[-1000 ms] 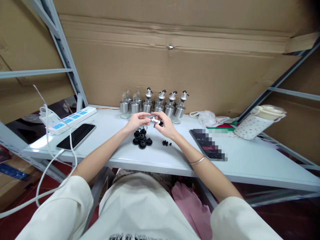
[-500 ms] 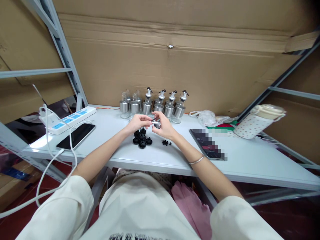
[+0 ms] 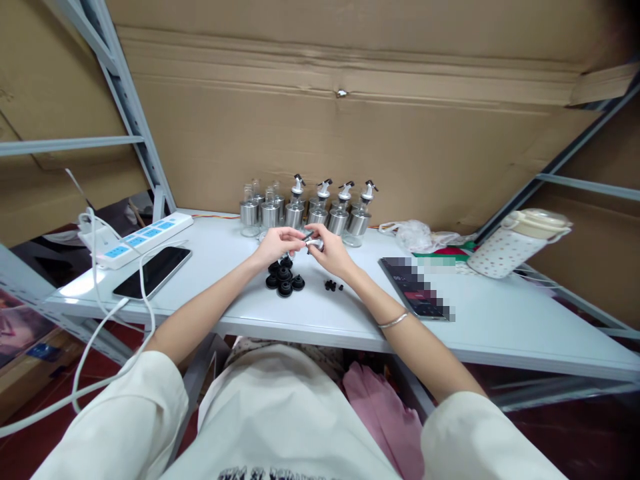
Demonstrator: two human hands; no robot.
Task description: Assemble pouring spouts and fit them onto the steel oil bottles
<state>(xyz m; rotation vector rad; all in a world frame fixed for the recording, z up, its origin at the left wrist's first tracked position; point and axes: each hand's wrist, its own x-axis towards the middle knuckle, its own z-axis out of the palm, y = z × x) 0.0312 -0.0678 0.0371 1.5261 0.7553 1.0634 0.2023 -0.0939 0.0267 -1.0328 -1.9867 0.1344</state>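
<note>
Both hands meet over the table, around a small white and black pourer spout (image 3: 314, 244). My right hand (image 3: 330, 250) is closed on its white body with thumb and fingers. My left hand (image 3: 278, 247) pinches at its dark end from the other side; the fingers hide part of it. Below the hands lies a cluster of black ringed stoppers (image 3: 285, 278). To their right are several tiny black plugs (image 3: 331, 285). Behind the hands stand glass bottles with steel sleeves (image 3: 271, 215); some carry white pourer spouts with black levers (image 3: 345, 192).
On the left are a white power strip (image 3: 145, 241), a phone (image 3: 154, 273) and loose white cables (image 3: 143, 280). A tablet-like device (image 3: 413, 287), a plastic bag (image 3: 417, 235) and a tilted dotted flask (image 3: 513, 247) lie to the right. Cardboard (image 3: 350, 147) walls the back.
The hands stay in nearly the same place. The pourer spout has turned slightly between the fingers, and more of its white body shows. Bottles and stoppers have not moved.
</note>
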